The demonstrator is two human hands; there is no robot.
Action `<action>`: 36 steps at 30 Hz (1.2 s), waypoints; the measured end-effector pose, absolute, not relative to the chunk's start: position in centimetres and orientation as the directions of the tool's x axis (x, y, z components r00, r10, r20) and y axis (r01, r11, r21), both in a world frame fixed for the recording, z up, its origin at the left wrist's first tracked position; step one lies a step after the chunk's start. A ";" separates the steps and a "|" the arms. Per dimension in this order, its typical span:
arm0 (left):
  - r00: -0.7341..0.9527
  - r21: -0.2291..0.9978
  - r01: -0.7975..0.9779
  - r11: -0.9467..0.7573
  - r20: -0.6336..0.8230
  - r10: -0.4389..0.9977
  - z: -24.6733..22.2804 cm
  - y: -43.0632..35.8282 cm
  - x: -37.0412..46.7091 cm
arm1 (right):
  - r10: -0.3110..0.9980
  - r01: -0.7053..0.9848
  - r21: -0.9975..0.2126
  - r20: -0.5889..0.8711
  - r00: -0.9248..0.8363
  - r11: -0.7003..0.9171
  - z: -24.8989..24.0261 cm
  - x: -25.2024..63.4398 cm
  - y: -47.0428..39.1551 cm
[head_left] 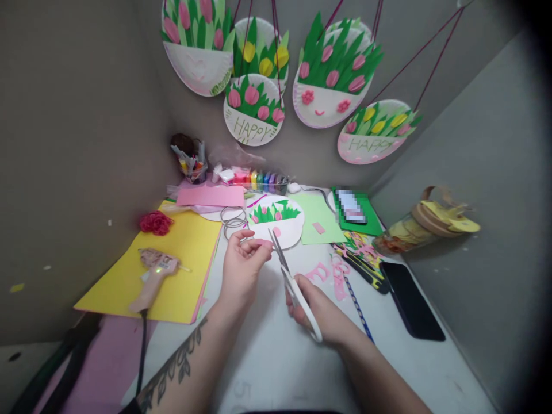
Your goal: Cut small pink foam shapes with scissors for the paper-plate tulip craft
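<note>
White table (276, 368), crowded at the back and both sides. Yellow paper sheet (196, 247) at left, hot glue gun (150, 279) on it. Paper-plate tulip baskets (321, 103) hang on the back wall, well above the hands. Light-green paper sheet (317, 210) at centre-right; tulip-decorated paper plate (291, 234) beside it, just beyond the fingertips, so the scissor tips overlap it in view. Lidded bottle (425, 227) by the right wall, black phone (414, 305) nearer. Left hand (244, 261): thumb and fingers pinched on the pink paper piece below. Right hand (317, 307): fingers wrapped through the handles of white-handled scissors (304, 305), blades slightly apart. Close clutter: wire rings (233, 221) beside the left hand, pink paper offcuts (340, 276) by the right, patterned stick (357, 310) near that forearm. Smallest: pink paper piece (261, 243), just left of the blades.
</note>
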State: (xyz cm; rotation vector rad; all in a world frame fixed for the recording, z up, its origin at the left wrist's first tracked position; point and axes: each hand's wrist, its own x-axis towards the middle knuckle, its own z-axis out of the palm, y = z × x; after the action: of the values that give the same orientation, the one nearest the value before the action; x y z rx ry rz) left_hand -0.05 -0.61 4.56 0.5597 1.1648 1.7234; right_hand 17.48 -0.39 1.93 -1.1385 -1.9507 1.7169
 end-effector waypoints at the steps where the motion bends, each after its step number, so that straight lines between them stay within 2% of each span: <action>1: -0.436 0.887 -0.454 -0.085 -0.138 0.890 4.5 -0.6 0.0 | 0.722 0.366 -0.930 -0.281 -0.632 -0.042 2.0 17.3 -0.4; 14: -0.427 0.908 -0.413 -0.072 -0.123 0.896 3.6 -0.5 0.6 | 0.741 0.402 -0.910 -0.335 -0.582 -0.096 2.7 16.4 -0.7; 36: -0.466 0.907 -0.415 -0.072 -0.144 0.873 3.7 -0.6 1.0 | 0.742 0.368 -0.928 -0.289 -0.606 -0.060 1.6 16.0 -1.1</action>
State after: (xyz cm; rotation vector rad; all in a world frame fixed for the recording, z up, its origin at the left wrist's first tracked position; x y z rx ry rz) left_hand 1.03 -0.65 3.70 0.5638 1.2276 1.7091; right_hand 16.05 -1.11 1.58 -1.1904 -1.9111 1.7116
